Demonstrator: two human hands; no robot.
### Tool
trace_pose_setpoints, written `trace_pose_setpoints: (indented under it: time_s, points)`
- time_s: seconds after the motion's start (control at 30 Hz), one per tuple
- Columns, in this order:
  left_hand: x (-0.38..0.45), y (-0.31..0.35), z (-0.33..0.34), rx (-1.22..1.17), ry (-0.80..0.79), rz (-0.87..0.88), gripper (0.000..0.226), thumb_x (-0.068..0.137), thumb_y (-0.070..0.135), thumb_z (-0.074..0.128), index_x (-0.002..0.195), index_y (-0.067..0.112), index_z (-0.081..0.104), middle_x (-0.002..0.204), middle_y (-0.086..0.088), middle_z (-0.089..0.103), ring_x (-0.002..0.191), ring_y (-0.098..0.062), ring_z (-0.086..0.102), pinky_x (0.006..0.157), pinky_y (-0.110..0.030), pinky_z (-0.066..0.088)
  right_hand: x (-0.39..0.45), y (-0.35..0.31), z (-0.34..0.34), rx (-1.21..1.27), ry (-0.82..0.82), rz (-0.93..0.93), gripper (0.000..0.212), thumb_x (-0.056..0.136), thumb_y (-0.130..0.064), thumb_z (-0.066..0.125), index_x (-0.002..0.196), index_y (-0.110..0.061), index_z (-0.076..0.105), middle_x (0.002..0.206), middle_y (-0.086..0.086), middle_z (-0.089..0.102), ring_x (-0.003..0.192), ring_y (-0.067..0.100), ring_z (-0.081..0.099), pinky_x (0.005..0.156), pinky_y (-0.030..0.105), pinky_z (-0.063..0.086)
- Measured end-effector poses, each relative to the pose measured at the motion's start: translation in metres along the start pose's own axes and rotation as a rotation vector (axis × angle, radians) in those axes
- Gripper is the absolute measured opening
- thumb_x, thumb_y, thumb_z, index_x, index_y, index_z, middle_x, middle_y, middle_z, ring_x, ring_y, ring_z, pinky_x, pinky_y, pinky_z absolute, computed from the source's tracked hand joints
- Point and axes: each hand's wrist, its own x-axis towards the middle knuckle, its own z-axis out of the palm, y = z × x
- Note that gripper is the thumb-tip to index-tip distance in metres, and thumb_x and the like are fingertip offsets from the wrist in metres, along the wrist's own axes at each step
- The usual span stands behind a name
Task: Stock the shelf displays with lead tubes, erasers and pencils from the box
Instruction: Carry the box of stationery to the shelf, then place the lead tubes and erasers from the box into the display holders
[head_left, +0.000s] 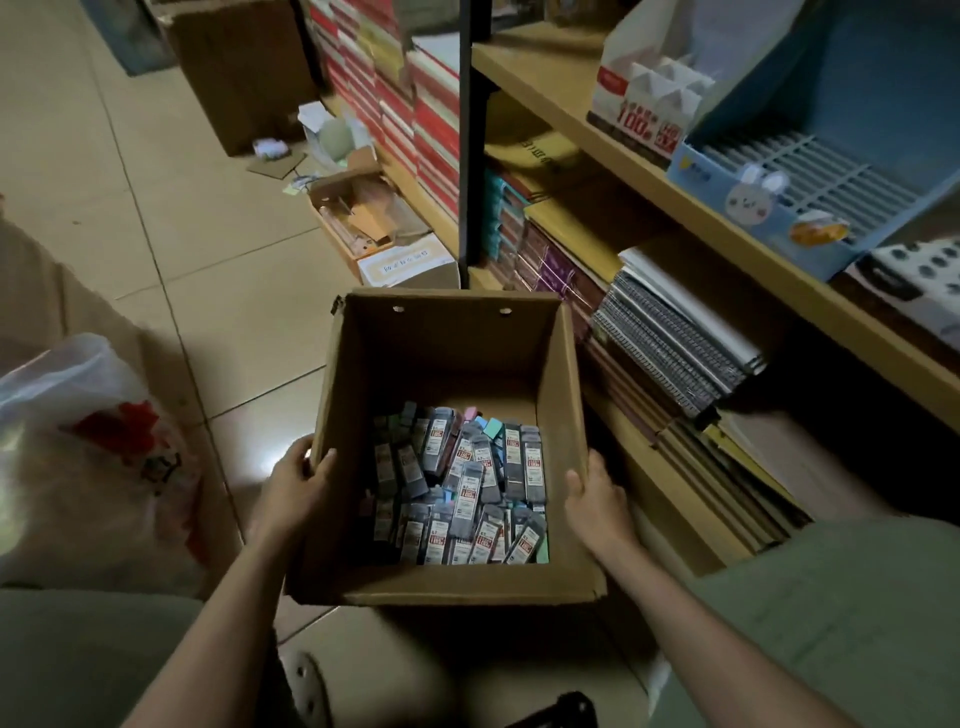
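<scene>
Tiled floor (171, 249); box (447, 358) w/ lead tubes (462, 488) btwn hands: left hand (296, 488), right hand (597, 501).

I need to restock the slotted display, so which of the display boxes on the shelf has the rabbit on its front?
The blue display box with the ribbed slots, right of the white-and-red box, which carries only red labels.

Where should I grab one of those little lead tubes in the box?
Reach straight down through the open top of the box, which both hands grip. Pinch a top lead tube across its narrow sides, midway along; it lies flat on the heap.
</scene>
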Motion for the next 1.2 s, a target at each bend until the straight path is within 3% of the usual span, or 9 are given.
trace_pose_setpoints:
  time_s: [0.2,0.4,0.57,0.7,0.8,0.9,1.0,1.1,1.2]
  points:
    - [-0.044,-0.019,0.024,-0.063,0.014,0.015,0.037,0.099,0.024,0.052,0.135,0.015,0.05,0.116,-0.015,0.064,0.096,-0.03,0.063,0.082,-0.043,0.054,-0.018,0.03,-0.021,-0.038,0.056,-0.024,0.046,0.104,-0.024,0.039,0.148,-0.019,0.03,0.132,0.011,0.055,0.094,0.02,0.057,0.052,0.019,0.036]
    - [-0.076,-0.029,0.048,-0.008,0.032,0.031,0.032,0.098,0.026,0.054,0.128,0.016,0.056,0.111,-0.012,0.069,0.088,-0.025,0.061,0.074,-0.032,0.048,-0.033,0.053,-0.034,0.013,0.037,0.026,0.04,0.103,-0.02,0.041,0.142,-0.014,0.039,0.131,0.013,0.055,0.118,0.031,0.055,0.093,0.046,0.049]
    - [-0.085,-0.028,0.061,0.109,0.039,0.06,0.035,0.1,0.03,0.048,0.13,0.013,0.05,0.115,-0.015,0.066,0.097,-0.032,0.061,0.075,-0.033,0.047,-0.034,0.056,-0.044,0.011,0.052,0.039,0.035,0.103,-0.021,0.041,0.137,-0.013,0.044,0.13,0.015,0.055,0.118,0.034,0.054,0.098,0.051,0.046]
    - [-0.087,-0.015,0.063,0.133,0.176,0.125,0.037,0.096,0.019,0.055,0.132,0.009,0.048,0.121,-0.014,0.06,0.11,-0.031,0.055,0.091,-0.041,0.048,-0.038,0.045,-0.043,0.039,0.177,-0.042,0.04,0.103,-0.02,0.042,0.142,-0.014,0.039,0.135,0.015,0.051,0.115,0.03,0.054,0.086,0.038,0.05]
    - [-0.086,0.013,0.072,0.113,0.302,0.411,0.033,0.092,0.014,0.059,0.125,0.017,0.054,0.119,0.0,0.055,0.112,-0.015,0.049,0.095,-0.031,0.045,-0.041,0.016,-0.04,0.044,0.374,-0.363,0.04,0.099,-0.011,0.049,0.138,-0.017,0.045,0.141,0.007,0.043,0.109,0.014,0.049,0.073,0.012,0.039]
    - [-0.072,0.028,0.099,0.106,0.09,0.454,0.023,0.092,0.01,0.059,0.114,0.018,0.061,0.111,0.004,0.06,0.104,-0.009,0.054,0.087,-0.022,0.044,-0.032,-0.005,-0.022,-0.1,0.251,-0.548,0.031,0.095,-0.011,0.056,0.126,-0.015,0.056,0.129,0.002,0.049,0.105,0.01,0.049,0.08,0.009,0.036]
    - [-0.05,0.01,0.132,0.091,-0.079,0.22,0.022,0.094,0.013,0.06,0.115,0.015,0.062,0.113,-0.001,0.064,0.096,-0.006,0.055,0.073,-0.014,0.044,-0.01,0.005,0.004,-0.2,-0.02,-0.382,0.034,0.092,-0.018,0.064,0.125,-0.015,0.056,0.122,0.004,0.054,0.1,0.017,0.055,0.089,0.032,0.051]
    - [-0.034,-0.019,0.167,0.114,-0.16,0.04,0.023,0.093,0.019,0.062,0.115,0.016,0.061,0.111,-0.002,0.066,0.083,-0.002,0.056,0.057,-0.01,0.039,0.011,0.027,0.03,-0.28,-0.221,-0.226,0.049,0.086,-0.026,0.073,0.13,-0.017,0.053,0.116,0.006,0.058,0.103,0.021,0.059,0.094,0.039,0.051]
    - [-0.025,-0.036,0.194,0.06,-0.204,-0.049,0.022,0.09,0.019,0.066,0.111,0.018,0.061,0.108,0.001,0.066,0.085,-0.004,0.057,0.067,-0.013,0.044,0.025,0.044,0.053,-0.245,-0.323,-0.121,0.071,0.078,-0.03,0.08,0.14,-0.023,0.044,0.131,0.008,0.053,0.118,0.025,0.055,0.1,0.044,0.048]
